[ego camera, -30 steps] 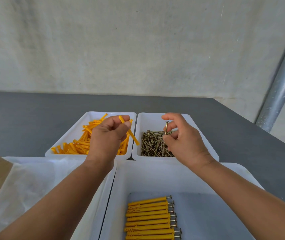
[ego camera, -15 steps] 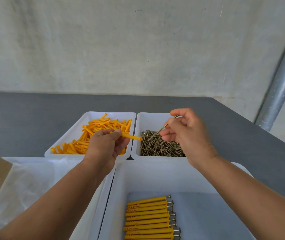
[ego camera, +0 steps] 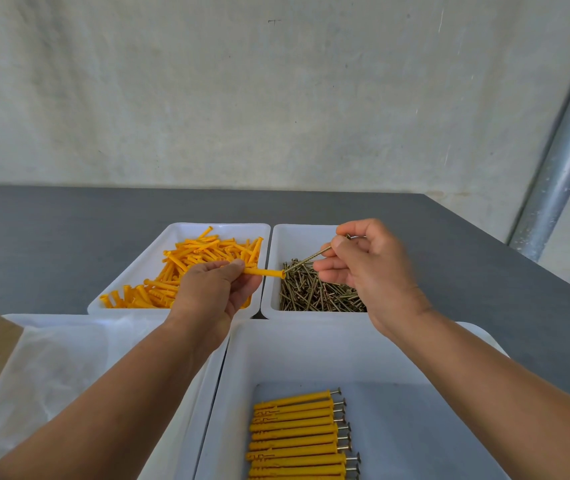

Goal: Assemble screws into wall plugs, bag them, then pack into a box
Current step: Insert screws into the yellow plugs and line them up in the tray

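The left hand (ego camera: 214,292) pinches a plug (ego camera: 265,272) in curled fingers, its open end pointing right above the screw tray (ego camera: 302,233). The right hand (ego camera: 370,271) pinches a screw (ego camera: 307,258) near its head, tip at the plug's mouth. This looks like the assembly step; next, the screw needs pushing in, kept in line.

Item, wall plug (ego camera: 264,273): we have turned it in our left hand (ego camera: 214,292) from steeply slanted to level, mouth facing right. Item, screw (ego camera: 307,259): our right hand (ego camera: 370,271) has tipped it from upright to slanting; its tip now meets the plug's mouth.
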`<action>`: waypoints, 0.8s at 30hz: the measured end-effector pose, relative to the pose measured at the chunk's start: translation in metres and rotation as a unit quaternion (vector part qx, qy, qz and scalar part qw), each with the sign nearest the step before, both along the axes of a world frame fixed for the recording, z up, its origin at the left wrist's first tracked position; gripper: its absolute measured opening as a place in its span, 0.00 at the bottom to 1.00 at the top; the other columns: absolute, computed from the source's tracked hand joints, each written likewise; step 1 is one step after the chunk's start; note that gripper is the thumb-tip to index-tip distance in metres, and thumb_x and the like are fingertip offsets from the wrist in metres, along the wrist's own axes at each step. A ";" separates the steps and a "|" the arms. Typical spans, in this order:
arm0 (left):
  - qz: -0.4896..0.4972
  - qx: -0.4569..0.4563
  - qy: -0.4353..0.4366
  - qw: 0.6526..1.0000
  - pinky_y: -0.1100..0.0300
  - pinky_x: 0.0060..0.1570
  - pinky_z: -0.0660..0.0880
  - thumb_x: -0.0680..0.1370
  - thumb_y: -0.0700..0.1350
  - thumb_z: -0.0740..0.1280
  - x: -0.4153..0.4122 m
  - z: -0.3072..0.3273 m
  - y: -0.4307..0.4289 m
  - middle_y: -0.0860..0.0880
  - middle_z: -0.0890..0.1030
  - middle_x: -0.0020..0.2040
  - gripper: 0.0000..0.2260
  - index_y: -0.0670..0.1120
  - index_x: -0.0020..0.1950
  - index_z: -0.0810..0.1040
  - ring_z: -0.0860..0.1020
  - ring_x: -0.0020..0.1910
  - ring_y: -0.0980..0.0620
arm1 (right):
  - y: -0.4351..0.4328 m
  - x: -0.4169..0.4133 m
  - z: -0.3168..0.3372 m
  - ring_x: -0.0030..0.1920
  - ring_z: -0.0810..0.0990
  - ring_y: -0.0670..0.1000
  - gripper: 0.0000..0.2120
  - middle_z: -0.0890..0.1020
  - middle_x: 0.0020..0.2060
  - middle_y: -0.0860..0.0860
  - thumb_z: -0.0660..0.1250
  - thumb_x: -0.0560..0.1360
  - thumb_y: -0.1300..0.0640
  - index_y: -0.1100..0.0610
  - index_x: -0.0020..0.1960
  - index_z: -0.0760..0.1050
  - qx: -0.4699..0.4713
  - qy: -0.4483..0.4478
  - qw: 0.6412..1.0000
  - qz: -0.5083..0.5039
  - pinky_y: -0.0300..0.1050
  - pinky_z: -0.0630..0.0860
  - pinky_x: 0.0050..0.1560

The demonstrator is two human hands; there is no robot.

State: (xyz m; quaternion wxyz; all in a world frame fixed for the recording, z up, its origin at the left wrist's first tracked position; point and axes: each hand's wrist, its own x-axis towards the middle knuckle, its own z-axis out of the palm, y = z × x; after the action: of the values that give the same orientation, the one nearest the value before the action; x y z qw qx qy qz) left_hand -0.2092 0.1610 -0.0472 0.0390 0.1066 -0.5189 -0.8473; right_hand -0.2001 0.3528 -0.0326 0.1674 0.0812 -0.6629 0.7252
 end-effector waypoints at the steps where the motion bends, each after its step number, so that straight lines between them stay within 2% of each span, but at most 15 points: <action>1: 0.002 0.002 -0.001 1.000 0.62 0.32 0.79 0.79 0.35 0.65 0.000 0.000 0.000 0.41 0.84 0.41 0.05 0.35 0.52 0.78 0.84 0.34 0.52 | 0.000 0.000 0.000 0.37 0.86 0.54 0.06 0.83 0.37 0.54 0.63 0.79 0.65 0.55 0.50 0.74 0.002 -0.001 1.000 -0.001 0.43 0.81 0.36; 4: 0.011 0.011 -0.005 1.000 0.61 0.32 0.79 0.79 0.35 0.65 0.000 0.000 0.000 0.43 0.84 0.37 0.03 0.36 0.49 0.78 0.84 0.34 0.51 | 0.000 0.001 0.000 0.38 0.86 0.53 0.05 0.84 0.39 0.55 0.63 0.79 0.65 0.56 0.50 0.74 0.004 -0.007 1.000 0.002 0.42 0.81 0.36; 9: 0.026 0.025 -0.015 0.999 0.61 0.32 0.80 0.79 0.35 0.66 -0.002 0.001 -0.001 0.41 0.83 0.42 0.03 0.36 0.49 0.78 0.84 0.35 0.51 | 0.000 0.001 0.000 0.37 0.86 0.53 0.04 0.85 0.36 0.52 0.65 0.78 0.63 0.55 0.49 0.77 0.001 -0.025 1.000 0.009 0.42 0.80 0.35; 16: 0.034 0.049 -0.008 0.998 0.61 0.31 0.80 0.79 0.35 0.65 0.001 0.003 -0.001 0.45 0.84 0.33 0.03 0.36 0.46 0.78 0.84 0.33 0.52 | 0.002 -0.001 -0.005 0.33 0.81 0.45 0.04 0.83 0.34 0.47 0.67 0.77 0.58 0.52 0.45 0.80 0.064 -0.053 0.996 -0.022 0.39 0.77 0.32; 20: 0.031 0.044 -0.009 0.999 0.61 0.32 0.80 0.79 0.35 0.66 0.000 0.003 -0.001 0.43 0.84 0.37 0.03 0.36 0.48 0.78 0.84 0.34 0.51 | 0.005 0.000 -0.008 0.26 0.76 0.42 0.04 0.78 0.26 0.42 0.68 0.76 0.53 0.47 0.43 0.80 0.155 -0.078 0.984 -0.042 0.36 0.73 0.30; 24: 0.019 0.021 -0.005 1.000 0.61 0.34 0.80 0.79 0.36 0.66 -0.001 0.001 0.000 0.41 0.83 0.44 0.04 0.35 0.50 0.78 0.84 0.37 0.50 | 0.003 0.002 -0.008 0.24 0.75 0.41 0.04 0.77 0.27 0.43 0.69 0.76 0.55 0.49 0.42 0.81 0.184 -0.085 0.979 -0.026 0.32 0.71 0.27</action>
State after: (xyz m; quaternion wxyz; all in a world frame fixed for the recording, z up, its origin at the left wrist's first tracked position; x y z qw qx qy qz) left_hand -0.2099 0.1607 -0.0467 0.0499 0.1217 -0.4989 -0.8566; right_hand -0.1983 0.3562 -0.0408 0.1111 0.0314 -0.7987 0.5905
